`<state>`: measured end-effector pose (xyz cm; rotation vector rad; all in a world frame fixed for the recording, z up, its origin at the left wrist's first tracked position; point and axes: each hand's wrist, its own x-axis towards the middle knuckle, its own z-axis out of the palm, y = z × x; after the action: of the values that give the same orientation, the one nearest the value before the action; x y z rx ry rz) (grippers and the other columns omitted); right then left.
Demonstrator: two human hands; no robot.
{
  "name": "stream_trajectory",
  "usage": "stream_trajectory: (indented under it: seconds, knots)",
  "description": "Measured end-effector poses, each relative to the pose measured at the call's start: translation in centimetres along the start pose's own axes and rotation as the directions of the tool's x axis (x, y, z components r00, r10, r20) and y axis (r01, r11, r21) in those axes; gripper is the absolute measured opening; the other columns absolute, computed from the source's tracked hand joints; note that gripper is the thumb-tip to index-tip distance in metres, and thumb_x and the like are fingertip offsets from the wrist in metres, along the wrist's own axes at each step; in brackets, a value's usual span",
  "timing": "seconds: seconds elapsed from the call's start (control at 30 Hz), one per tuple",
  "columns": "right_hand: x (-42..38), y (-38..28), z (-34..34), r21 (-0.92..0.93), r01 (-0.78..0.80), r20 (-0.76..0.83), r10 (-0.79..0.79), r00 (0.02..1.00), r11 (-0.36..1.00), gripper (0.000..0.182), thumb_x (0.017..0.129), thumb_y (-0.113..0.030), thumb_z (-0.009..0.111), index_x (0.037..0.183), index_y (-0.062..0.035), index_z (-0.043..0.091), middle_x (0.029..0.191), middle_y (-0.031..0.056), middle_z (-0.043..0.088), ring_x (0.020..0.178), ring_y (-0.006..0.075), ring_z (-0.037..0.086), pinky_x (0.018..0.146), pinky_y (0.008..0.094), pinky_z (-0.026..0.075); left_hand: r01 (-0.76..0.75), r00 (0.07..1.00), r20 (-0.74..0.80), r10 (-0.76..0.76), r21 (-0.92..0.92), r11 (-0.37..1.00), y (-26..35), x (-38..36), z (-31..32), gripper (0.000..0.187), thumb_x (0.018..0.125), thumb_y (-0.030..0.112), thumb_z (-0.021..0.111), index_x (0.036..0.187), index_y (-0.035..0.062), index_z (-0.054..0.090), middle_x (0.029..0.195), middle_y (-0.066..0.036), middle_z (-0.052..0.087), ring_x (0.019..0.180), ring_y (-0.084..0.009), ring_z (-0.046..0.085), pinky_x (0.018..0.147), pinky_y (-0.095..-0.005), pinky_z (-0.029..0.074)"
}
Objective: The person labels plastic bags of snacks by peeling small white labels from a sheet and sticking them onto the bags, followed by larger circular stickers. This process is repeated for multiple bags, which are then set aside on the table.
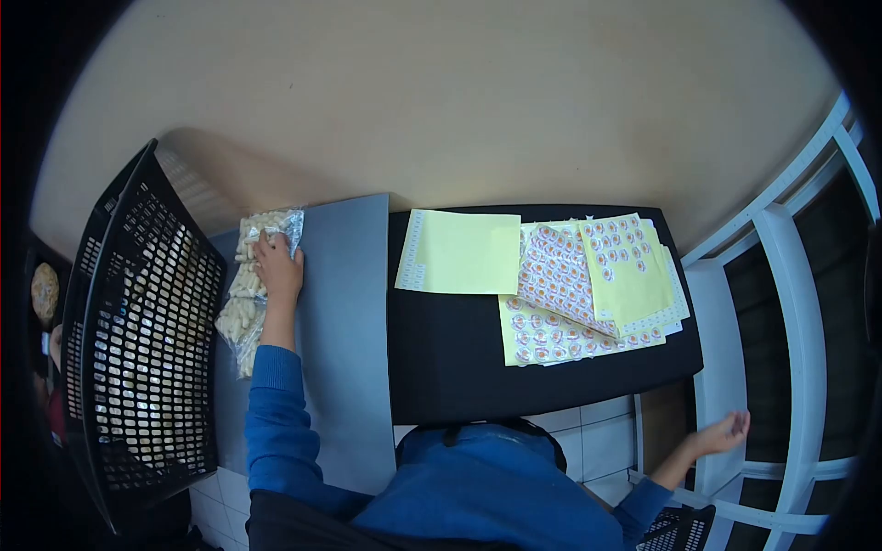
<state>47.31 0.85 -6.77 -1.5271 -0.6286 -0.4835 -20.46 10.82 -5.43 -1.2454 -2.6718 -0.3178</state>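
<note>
My left hand [279,264] reaches over the left side of the grey board, its bent fingers on a clear plastic bag [253,231] of pale, stubby pieces. The bag's crinkled end shows beyond my fingertips. A second bag of the same pieces [241,319] lies just nearer to me, partly behind my wrist. Off to the right, past the black table, my right hand [723,434] hangs in the air near the white metal frame. Its fingers are loosely bent and a little apart, and I see nothing in them.
A black perforated basket [92,303] stands at the left, pale pieces showing through its holes. Yellow sticker sheets [459,253] spread over the black table [441,358], which adjoins the grey board [344,349]. White metal framing [799,340] runs along the right. Another black basket [684,531] sits low down.
</note>
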Motion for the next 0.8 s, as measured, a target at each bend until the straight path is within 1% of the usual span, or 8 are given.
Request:
stream_trajectory:
  seconds: [0.13,0.3,0.43,0.47,0.53,0.63,0.7,0.8]
  knots:
    - [-4.6,-6.5,4.8,0.221,0.026,0.222,-0.076,0.972,0.975,0.023,0.081,0.003,0.049,0.104,0.0024,0.047,0.11,0.012,0.046,0.097,0.0188,0.048,0.081,0.0283,0.041,-0.1,0.974,-0.194,0.117,0.098,0.99,-1.0,0.7,0.5,0.021,0.082,0.019,0.052,0.101,0.0077,0.049,0.128,-0.014,0.035,0.125,-0.0332,0.023,0.093,-0.0592,0.025]
    - [-9.3,-13.0,7.6,0.5,-0.028,0.432,-0.221,0.874,0.865,0.02,0.077,0.008,0.049,0.096,0.0024,0.048,0.109,0.0121,0.041,0.096,0.0184,0.046,0.083,0.0281,0.039,-0.44,0.716,-0.681,0.156,-0.265,0.858,0.2,-0.4,-6.9,0.009,0.084,0.009,0.048,0.09,0.0036,0.051,0.119,-0.011,0.046,0.119,-0.0334,0.033,0.096,-0.0463,0.028]
    - [-11.7,-17.0,9.3,0.581,-0.037,0.608,-0.402,0.685,0.813,0.018,0.072,0.006,0.053,0.088,-0.0002,0.049,0.091,0.0115,0.048,0.089,0.0207,0.047,0.082,0.0294,0.037,-0.621,0.638,-0.702,0.315,-0.227,0.751,3.9,-3.8,-12.2,0.005,0.084,0.007,0.047,0.087,0.0041,0.05,0.118,-0.012,0.046,0.119,-0.0321,0.033,0.098,-0.0421,0.026]
    - [-12.1,-18.1,9.8,0.607,-0.114,0.664,-0.422,0.618,0.787,0.018,0.072,0.005,0.053,0.089,-0.0003,0.05,0.091,0.0113,0.049,0.089,0.0203,0.047,0.081,0.0297,0.037,-0.617,0.64,-0.703,0.31,-0.228,0.753,4.8,-4.2,-12.4,0.005,0.084,0.007,0.047,0.087,0.0041,0.05,0.118,-0.012,0.046,0.119,-0.0321,0.033,0.098,-0.0421,0.026]
    - [-12.5,-20.1,11.0,0.608,-0.291,0.77,-0.458,0.445,0.739,0.019,0.073,-0.001,0.055,0.092,-0.0002,0.05,0.093,0.0108,0.049,0.09,0.0197,0.047,0.082,0.0305,0.036,-0.8,0.594,-0.716,0.366,-0.478,0.363,6.8,-5.3,-12.5,0.005,0.086,0.01,0.044,0.087,0.0067,0.046,0.119,-0.014,0.045,0.12,-0.032,0.03,0.1,-0.043,0.022]
    - [-14.1,-23.1,12.8,0.436,-0.668,0.861,-0.496,0.114,0.603,0.035,0.076,-0.013,0.056,0.107,-0.001,0.048,0.107,0.0106,0.048,0.102,0.0197,0.046,0.087,0.0308,0.035,-0.759,0.578,-0.701,0.417,-0.649,-0.039,11.2,-7.9,-11.5,0.009,0.087,0.018,0.039,0.087,0.0092,0.042,0.12,-0.019,0.042,0.12,-0.0345,0.029,0.101,-0.0469,0.017]
    - [-15.6,-24.2,13.7,0.159,-0.857,0.769,-0.606,-0.204,0.49,0.051,0.076,-0.019,0.057,0.121,-0.0026,0.039,0.119,0.0103,0.044,0.112,0.0197,0.041,0.091,0.03,0.033,-0.654,0.585,-0.682,0.439,-0.717,-0.24,14.0,-9.8,-10.4,0.01,0.088,0.02,0.038,0.088,0.0099,0.041,0.12,-0.021,0.041,0.119,-0.0356,0.029,0.1,-0.0488,0.017]
    - [-17.5,-25.5,12.8,-0.039,-0.885,0.57,-0.717,-0.402,0.465,0.068,0.074,-0.014,0.064,0.13,-0.0039,0.027,0.122,0.0089,0.042,0.118,0.0193,0.036,0.096,0.0325,0.03,-0.466,0.62,-0.632,0.465,-0.774,-0.429,17.1,-11.7,-9.1,0.01,0.088,0.02,0.038,0.091,0.0109,0.039,0.124,-0.021,0.038,0.117,-0.0343,0.032,0.1,-0.0488,0.017]
